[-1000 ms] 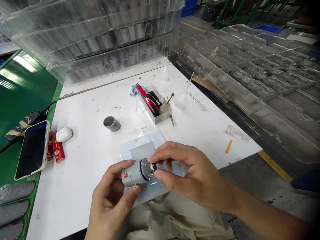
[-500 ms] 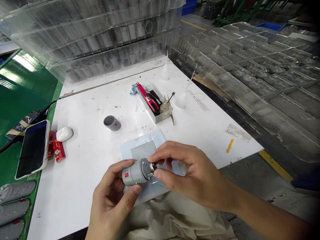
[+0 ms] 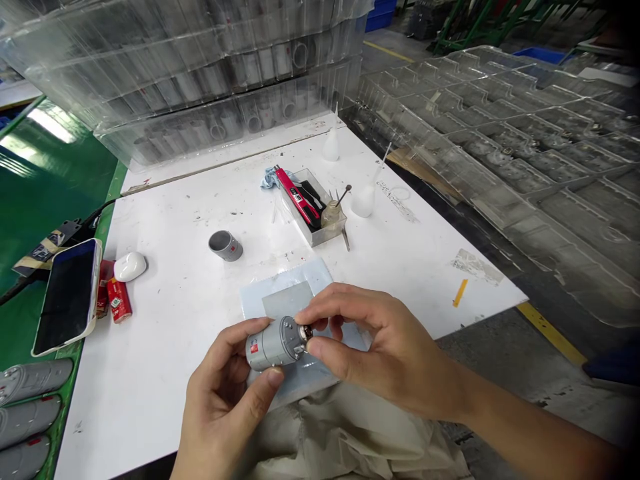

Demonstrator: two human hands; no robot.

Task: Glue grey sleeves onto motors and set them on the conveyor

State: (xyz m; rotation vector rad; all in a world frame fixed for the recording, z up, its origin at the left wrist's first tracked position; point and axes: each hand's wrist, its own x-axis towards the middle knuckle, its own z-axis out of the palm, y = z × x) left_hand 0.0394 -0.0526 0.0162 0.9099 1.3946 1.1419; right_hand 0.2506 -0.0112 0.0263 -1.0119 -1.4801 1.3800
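Note:
My left hand (image 3: 235,387) is closed around a grey model cylinder (image 3: 270,347) that has a small red mark on its side. The cylinder lies tilted, its narrower end toward the right. At that end, the thumb and fingers of my right hand (image 3: 370,340) pinch a small shiny metal fitting (image 3: 305,332). Both hands are above a light blue sheet (image 3: 250,293) with a grey rectangle on it. Farther back, a short hollow grey ring (image 3: 231,249) with a red mark lies on the white table (image 3: 165,267).
A clear box (image 3: 333,232) holds a red-and-black packet and a glass jar. Two squeeze bottles (image 3: 363,200) stand beside it. A phone (image 3: 67,297), a white case (image 3: 130,267) and grey cylinders (image 3: 30,420) are at left. Stacked clear trays (image 3: 225,87) line the back; more trays (image 3: 525,140) are at right.
Both hands keep the same grip on the cylinder and fitting. The dark seam near the cylinder's right end looks narrower now. The view has shifted very slightly.

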